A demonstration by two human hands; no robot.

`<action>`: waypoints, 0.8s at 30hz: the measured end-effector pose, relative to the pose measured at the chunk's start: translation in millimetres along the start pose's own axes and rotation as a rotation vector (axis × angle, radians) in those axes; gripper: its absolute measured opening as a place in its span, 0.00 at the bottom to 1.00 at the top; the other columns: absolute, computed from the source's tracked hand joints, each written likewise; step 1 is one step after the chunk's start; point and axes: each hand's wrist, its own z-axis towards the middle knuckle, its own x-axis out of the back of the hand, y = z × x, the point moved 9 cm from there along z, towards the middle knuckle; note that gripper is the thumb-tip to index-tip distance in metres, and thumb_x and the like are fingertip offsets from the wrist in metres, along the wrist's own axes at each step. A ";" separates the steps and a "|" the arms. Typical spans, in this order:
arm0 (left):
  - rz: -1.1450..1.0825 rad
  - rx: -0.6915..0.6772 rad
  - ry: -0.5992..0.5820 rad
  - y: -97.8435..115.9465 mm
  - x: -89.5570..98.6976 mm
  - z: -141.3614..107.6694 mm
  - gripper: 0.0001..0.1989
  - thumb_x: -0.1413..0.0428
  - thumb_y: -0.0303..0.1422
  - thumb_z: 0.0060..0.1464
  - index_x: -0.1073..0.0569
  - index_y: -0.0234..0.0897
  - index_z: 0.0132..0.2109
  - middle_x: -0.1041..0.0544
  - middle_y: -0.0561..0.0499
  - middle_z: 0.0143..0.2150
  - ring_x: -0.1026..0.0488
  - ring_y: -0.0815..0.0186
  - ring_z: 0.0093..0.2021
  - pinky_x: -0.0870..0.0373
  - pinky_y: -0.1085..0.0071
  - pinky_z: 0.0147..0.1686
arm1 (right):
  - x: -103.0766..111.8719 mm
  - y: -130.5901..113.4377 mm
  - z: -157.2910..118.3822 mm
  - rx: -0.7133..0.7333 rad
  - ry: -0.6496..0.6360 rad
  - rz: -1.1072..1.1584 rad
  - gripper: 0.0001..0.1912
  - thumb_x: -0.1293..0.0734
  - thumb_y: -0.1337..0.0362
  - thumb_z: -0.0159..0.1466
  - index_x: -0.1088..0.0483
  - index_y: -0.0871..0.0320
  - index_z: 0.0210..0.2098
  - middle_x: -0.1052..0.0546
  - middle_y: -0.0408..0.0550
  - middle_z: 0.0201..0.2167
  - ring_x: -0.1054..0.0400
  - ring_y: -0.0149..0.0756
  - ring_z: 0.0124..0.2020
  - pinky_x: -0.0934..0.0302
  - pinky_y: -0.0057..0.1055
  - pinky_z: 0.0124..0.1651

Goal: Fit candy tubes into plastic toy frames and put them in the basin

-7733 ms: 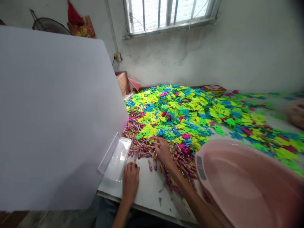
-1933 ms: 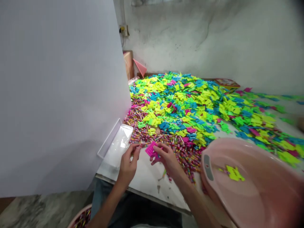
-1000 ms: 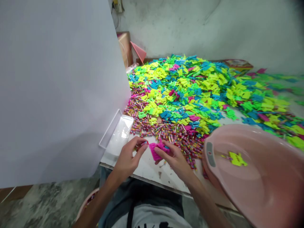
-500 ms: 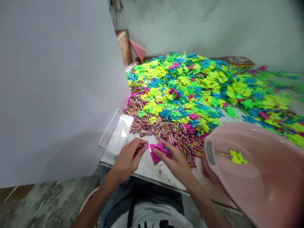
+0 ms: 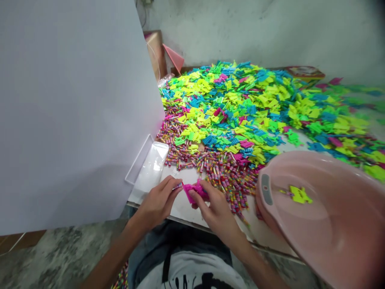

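Note:
My right hand [image 5: 215,208] grips a magenta plastic piece [image 5: 192,192] just above the table's front edge. Pinched in my left hand [image 5: 161,198] is a small printed stick [image 5: 178,186] with a red tip, mostly covered by the fingers. Its tip meets the left edge of the magenta piece; whether it is inside cannot be made out. Behind my hands spreads a pile of similar small striped sticks [image 5: 222,172]. Farther back lies a large heap of yellow, green, blue and magenta plastic pieces [image 5: 240,100].
A pink basin [image 5: 319,228] at the right holds a yellow piece [image 5: 300,195] with a stick attached. A large white panel [image 5: 75,112] blocks the left. Beside it lies a clear plastic-covered tray [image 5: 152,162]. A box [image 5: 305,73] and the wall stand behind the heap.
Both hands have shifted slightly left, with the stick and the magenta piece still in them. The stick's tip and the piece's edge stay close together. The camera view has tilted a little.

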 end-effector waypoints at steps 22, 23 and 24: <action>-0.327 0.407 0.111 -24.5 7.0 -4.6 0.11 0.46 0.39 0.62 0.25 0.36 0.38 0.27 0.55 0.29 0.35 0.73 0.27 0.40 0.78 0.26 | -20.1 25.8 3.1 -0.252 -0.062 0.659 0.13 0.29 0.55 0.60 0.29 0.58 0.34 0.32 0.40 0.27 0.33 0.30 0.26 0.29 0.28 0.28; -0.283 0.394 0.110 -22.5 9.0 -4.0 0.11 0.46 0.38 0.62 0.25 0.36 0.37 0.28 0.55 0.28 0.36 0.74 0.26 0.40 0.78 0.25 | -20.4 26.9 2.6 -0.249 -0.064 0.663 0.13 0.29 0.55 0.60 0.29 0.58 0.34 0.32 0.40 0.27 0.33 0.30 0.25 0.29 0.28 0.28; -0.237 0.381 0.114 -20.5 10.5 -3.9 0.10 0.47 0.37 0.62 0.26 0.36 0.37 0.29 0.55 0.27 0.37 0.74 0.25 0.41 0.78 0.24 | -20.5 27.9 2.3 -0.247 -0.067 0.655 0.13 0.29 0.55 0.60 0.29 0.58 0.33 0.32 0.40 0.27 0.33 0.30 0.25 0.29 0.28 0.28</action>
